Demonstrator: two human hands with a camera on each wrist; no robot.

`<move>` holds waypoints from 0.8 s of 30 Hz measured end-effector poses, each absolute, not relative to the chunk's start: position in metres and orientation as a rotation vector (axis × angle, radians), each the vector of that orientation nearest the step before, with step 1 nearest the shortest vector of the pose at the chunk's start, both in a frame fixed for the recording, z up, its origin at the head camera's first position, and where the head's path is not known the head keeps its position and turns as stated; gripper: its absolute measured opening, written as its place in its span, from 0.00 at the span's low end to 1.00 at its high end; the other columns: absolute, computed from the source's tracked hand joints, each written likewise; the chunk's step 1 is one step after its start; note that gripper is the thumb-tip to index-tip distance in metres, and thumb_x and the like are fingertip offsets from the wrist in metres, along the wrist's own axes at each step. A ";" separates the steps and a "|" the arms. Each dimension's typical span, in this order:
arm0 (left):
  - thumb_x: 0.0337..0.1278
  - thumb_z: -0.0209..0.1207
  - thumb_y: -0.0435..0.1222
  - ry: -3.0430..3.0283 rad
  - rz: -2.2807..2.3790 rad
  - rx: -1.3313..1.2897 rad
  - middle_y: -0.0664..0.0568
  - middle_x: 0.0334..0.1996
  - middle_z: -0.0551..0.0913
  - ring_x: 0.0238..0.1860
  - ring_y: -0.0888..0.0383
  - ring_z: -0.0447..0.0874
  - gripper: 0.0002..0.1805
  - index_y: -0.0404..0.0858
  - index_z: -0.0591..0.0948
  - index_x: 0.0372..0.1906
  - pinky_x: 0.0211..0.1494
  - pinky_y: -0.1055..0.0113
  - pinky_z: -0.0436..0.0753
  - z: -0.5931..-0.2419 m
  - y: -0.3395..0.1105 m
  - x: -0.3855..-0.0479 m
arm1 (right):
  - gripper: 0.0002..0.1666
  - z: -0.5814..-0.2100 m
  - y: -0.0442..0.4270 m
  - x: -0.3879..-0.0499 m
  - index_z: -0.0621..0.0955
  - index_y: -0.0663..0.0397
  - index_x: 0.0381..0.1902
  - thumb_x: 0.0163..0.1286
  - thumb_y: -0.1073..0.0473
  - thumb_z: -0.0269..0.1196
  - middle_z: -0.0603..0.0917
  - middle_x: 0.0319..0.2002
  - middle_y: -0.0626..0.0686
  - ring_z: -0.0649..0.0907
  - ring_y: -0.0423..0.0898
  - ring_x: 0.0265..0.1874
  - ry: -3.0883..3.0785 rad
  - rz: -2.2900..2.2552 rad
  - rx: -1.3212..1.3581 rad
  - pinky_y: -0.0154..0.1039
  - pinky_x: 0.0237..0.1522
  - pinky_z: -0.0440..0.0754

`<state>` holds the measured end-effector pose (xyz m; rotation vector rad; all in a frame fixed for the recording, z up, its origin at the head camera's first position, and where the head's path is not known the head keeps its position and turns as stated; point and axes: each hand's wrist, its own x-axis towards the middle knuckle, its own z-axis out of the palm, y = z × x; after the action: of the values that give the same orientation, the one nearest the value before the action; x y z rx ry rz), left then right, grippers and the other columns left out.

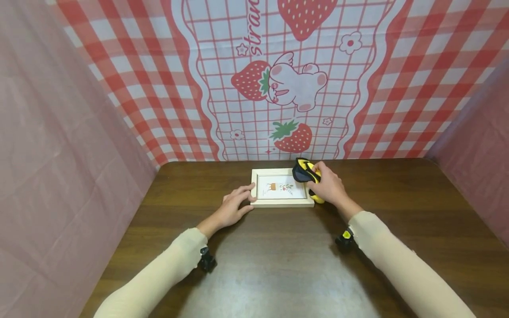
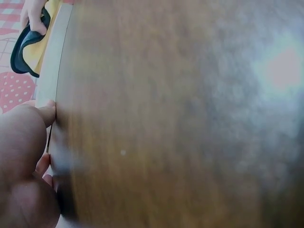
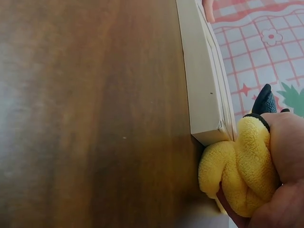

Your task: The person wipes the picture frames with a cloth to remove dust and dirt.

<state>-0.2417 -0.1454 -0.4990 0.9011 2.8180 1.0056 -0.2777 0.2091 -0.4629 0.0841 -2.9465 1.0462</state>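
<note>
A cream picture frame point(image 1: 283, 202) with a drawing of flowers in an orange pot lies flat on the brown table. At its left end my left hand point(image 1: 233, 206) holds the edge, fingers on the left side and thumb near the front corner. My right hand point(image 1: 329, 184) grips a bunched yellow cleaning cloth point(image 1: 318, 196) with a dark grey side and black trim. Part of the cloth lies over the frame's right end and covers the far right corner. In the right wrist view the plush yellow cloth point(image 3: 237, 166) folds against the frame's end point(image 3: 209, 135).
Behind the table point(image 1: 262, 260) hangs a red-and-white checked strawberry cloth point(image 1: 222, 101). Pink drapes point(image 1: 71, 154) close off both sides. A small black device point(image 1: 207, 259) sits at the left wrist, another point(image 1: 344, 240) at the right.
</note>
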 end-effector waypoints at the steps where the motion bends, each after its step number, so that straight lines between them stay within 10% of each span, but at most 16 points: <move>1: 0.79 0.67 0.35 2.818 1.008 0.901 0.42 0.88 0.69 0.83 0.32 0.72 0.05 0.39 0.85 0.51 0.76 0.27 0.68 -0.499 -0.145 -0.242 | 0.28 -0.463 0.210 -0.276 0.73 0.54 0.63 0.72 0.52 0.69 0.83 0.68 0.69 0.84 0.68 0.58 -2.940 1.039 0.090 0.62 0.54 0.81; 24: 0.78 0.67 0.34 2.830 1.006 0.898 0.40 0.87 0.70 0.82 0.31 0.73 0.06 0.38 0.86 0.52 0.74 0.27 0.69 -0.497 -0.144 -0.239 | 0.25 -0.494 0.226 -0.253 0.76 0.46 0.52 0.62 0.52 0.76 0.84 0.51 0.65 0.84 0.65 0.45 -2.787 1.060 0.242 0.60 0.43 0.81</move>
<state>-0.2391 -0.1438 -0.4966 0.8981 2.8304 1.0058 -0.2531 0.2256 -0.4942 0.2424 -2.7873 1.0600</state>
